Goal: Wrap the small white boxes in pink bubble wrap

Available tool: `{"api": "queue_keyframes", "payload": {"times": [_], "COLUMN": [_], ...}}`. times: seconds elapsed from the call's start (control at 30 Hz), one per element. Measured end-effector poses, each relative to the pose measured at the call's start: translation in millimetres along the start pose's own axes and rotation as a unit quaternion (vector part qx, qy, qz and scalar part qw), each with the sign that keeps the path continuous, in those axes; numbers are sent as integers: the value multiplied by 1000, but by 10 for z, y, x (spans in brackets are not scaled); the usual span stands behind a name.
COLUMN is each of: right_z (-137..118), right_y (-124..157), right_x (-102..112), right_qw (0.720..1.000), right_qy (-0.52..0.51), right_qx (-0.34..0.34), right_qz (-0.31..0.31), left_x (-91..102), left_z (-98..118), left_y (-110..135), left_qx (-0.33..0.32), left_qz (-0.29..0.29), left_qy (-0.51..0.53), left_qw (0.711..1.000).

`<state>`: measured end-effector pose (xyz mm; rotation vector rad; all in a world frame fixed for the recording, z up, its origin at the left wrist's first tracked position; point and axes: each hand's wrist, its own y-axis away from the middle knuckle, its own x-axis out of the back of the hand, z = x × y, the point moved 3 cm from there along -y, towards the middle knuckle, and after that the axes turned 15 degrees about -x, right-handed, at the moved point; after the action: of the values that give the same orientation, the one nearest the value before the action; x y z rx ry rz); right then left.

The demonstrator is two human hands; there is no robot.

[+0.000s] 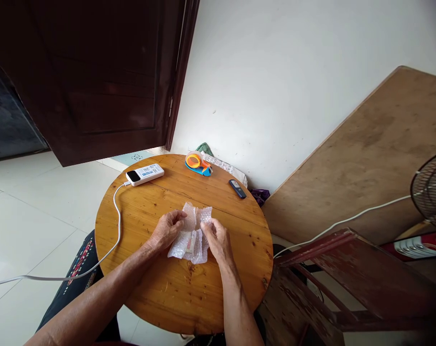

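A crinkled sheet of clear bubble wrap (198, 247) lies on the round wooden table (142, 288), folded partly over a small item whose kind I cannot make out through the plastic. My left hand (168, 228) pinches the wrap's left side, thumb and fingers closed at its upper part. On the opposite side, my right hand (217, 238) grips the right flap between thumb and fingers. The upper flaps stand up a little between the two hands.
At the table's far side are a white power bank (146, 174) with a white cable (119, 221), an orange and blue tape dispenser (198, 163) and a dark small device (237, 189). A wooden chair (347, 274) and a fan (434, 190) stand at the right.
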<state>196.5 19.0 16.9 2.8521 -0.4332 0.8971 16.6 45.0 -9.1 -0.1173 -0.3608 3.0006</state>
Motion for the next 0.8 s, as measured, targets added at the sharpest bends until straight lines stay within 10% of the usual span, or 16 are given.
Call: {"api": "queue_keyframes", "payload": {"times": [0.53, 0.8], "right_z": [45, 93], "right_y": [-3, -10], "right_x": [-45, -63], "right_qw": [998, 998], "right_qy": [33, 50], "right_qx": [53, 32], "right_qz": [26, 17], "left_x": [15, 18], "left_z": [199, 244], "left_y": [92, 90], "left_qx": [-215, -229], "left_qz": [-56, -94], "left_qy": [-355, -352], "left_qw": [908, 903]}}
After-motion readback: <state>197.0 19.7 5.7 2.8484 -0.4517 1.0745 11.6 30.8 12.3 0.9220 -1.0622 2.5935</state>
